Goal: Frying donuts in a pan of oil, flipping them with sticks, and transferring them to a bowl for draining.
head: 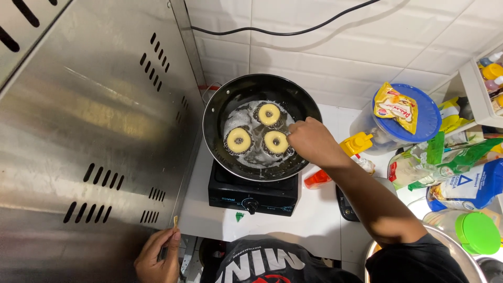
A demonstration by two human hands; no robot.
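A black frying pan sits on a small black single-burner stove. Three pale ring-shaped doughnuts float in bubbling oil. My right hand reaches over the pan's right rim, fingers pinched together beside the nearest doughnut; what it holds, if anything, is hidden. My left hand is low at the bottom edge, resting against the lower corner of the steel panel, with a small pale scrap at its fingertips.
The large steel panel fills the left side. A white tiled wall with a black cable is behind. To the right stand a blue-lidded tub, a yellow packet, bottles, a green-lidded jar and a metal bowl rim.
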